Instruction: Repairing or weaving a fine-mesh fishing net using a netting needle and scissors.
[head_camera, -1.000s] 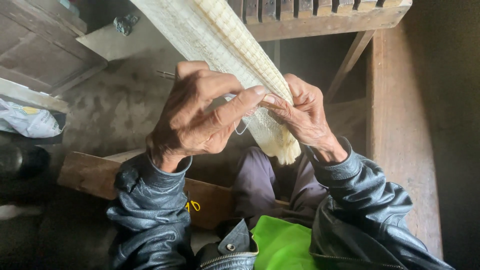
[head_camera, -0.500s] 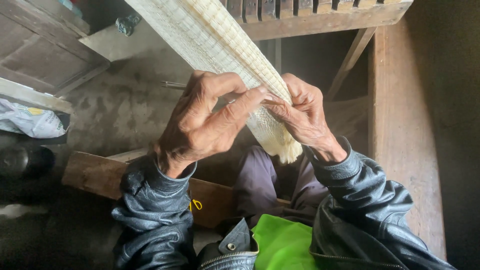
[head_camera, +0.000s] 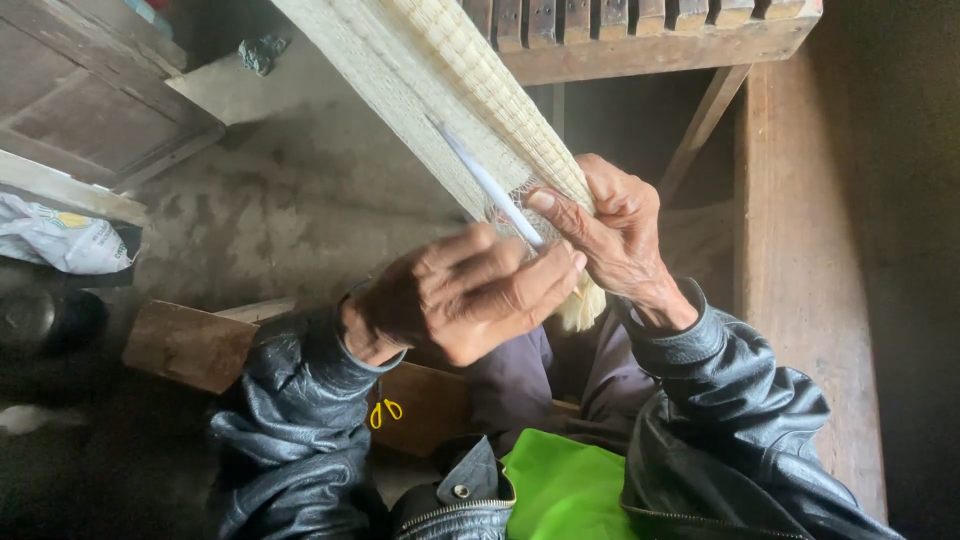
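The left hand (head_camera: 470, 295) is curled in front of the lower end of a long pale woven reed mat (head_camera: 450, 90), its fingers bent inward and bunched together; it is blurred, and I cannot tell for certain whether it pinches the thin white rod (head_camera: 488, 185) that runs down the face of the mat toward it. The right hand (head_camera: 615, 235) is closed on the mat's right edge near the bottom, fingers wrapped over the weave and the forefinger stretched across to the rod's lower end. The mat slopes from the top of the view down to the hands, and its frayed cream end (head_camera: 582, 312) hangs just below them, between the two wrists. Both arms wear black leather jacket sleeves (head_camera: 720, 400), and a bright green cloth (head_camera: 565, 490) shows at the bottom between them, with purple fabric (head_camera: 520, 385) above it. A small yellow loop (head_camera: 385, 410) lies against a brown wooden plank (head_camera: 190, 345) on the floor beside the left sleeve. Behind the mat a slatted wooden frame (head_camera: 640, 45) crosses the top, with a wide wooden post (head_camera: 800, 250) running down the right side. On the left, over the grey concrete floor (head_camera: 270, 220), lies a crumpled white plastic bag (head_camera: 60, 235) with a dark round object (head_camera: 45, 320) just below it.
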